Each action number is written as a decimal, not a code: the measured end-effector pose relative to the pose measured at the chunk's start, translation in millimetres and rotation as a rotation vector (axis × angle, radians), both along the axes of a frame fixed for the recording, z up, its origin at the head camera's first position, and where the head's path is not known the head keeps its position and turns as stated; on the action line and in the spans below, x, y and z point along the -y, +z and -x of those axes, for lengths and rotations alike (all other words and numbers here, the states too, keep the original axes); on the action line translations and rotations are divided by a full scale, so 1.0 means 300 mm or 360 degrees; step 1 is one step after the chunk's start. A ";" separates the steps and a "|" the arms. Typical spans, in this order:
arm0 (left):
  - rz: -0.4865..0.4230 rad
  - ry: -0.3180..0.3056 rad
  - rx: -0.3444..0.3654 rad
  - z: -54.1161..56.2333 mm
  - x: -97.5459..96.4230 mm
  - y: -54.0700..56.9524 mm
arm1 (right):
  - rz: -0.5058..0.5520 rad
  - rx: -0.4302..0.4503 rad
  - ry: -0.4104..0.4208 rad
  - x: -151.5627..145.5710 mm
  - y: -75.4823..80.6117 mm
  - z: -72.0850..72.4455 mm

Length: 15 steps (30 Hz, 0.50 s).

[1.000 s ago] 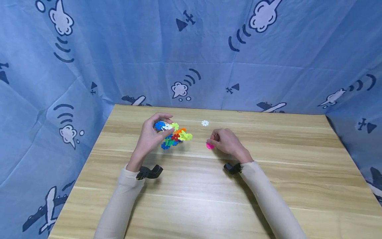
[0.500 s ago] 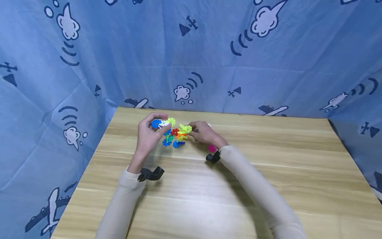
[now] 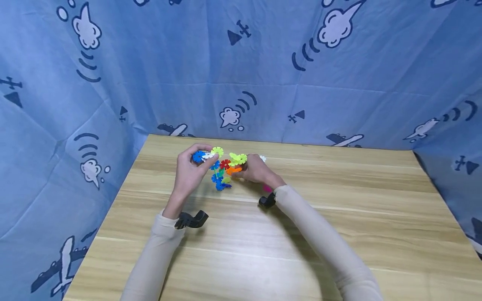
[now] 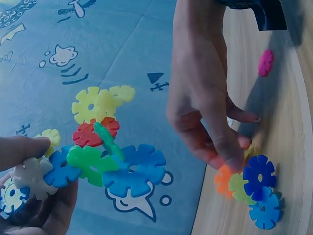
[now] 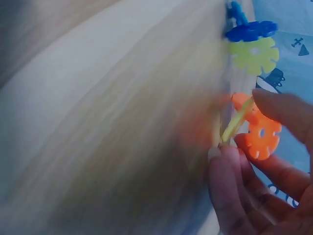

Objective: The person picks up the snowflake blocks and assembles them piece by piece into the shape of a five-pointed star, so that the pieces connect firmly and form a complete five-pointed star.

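My left hand (image 3: 189,170) pinches a joined cluster of plastic snowflake discs (image 4: 93,164), in blue, white, yellow, green and red. In the left wrist view the thumb lies over the white and yellow discs. My right hand (image 3: 257,169) grips a smaller group of joined discs (image 4: 259,176), orange, yellow and blue. The right wrist view shows its fingertips around a yellow disc (image 5: 237,120) seen edge-on, beside an orange disc (image 5: 264,137). A dark blue disc (image 5: 252,31) hangs farther along this group. In the left wrist view the two groups stand apart.
On the wooden table (image 3: 233,251) a pink disc (image 3: 267,188) lies by the right wrist, partly covered. A white disc (image 3: 262,159) lies just behind the right hand. Blue printed curtains (image 3: 263,62) surround the table's back and sides.
My right hand has left the pink disc and moved left to the disc cluster, where it now grips the group with the orange disc. The left hand keeps its hold, shifting only slightly.
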State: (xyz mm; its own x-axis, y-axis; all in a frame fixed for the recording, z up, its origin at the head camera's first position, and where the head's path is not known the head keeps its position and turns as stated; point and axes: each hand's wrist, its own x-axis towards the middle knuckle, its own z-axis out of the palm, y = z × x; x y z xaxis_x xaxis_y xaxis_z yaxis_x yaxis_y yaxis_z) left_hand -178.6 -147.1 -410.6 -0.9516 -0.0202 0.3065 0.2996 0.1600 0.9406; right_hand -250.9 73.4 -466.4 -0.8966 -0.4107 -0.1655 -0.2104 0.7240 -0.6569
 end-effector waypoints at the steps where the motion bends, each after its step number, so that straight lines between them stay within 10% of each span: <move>1: 0.0000 -0.0003 0.0002 0.000 0.000 0.000 | -0.0010 -0.0029 0.0019 -0.002 0.001 -0.002; 15: 0.0097 -0.0017 0.0019 -0.005 -0.014 -0.004 | 0.0153 -0.0192 -0.0050 -0.111 -0.020 -0.034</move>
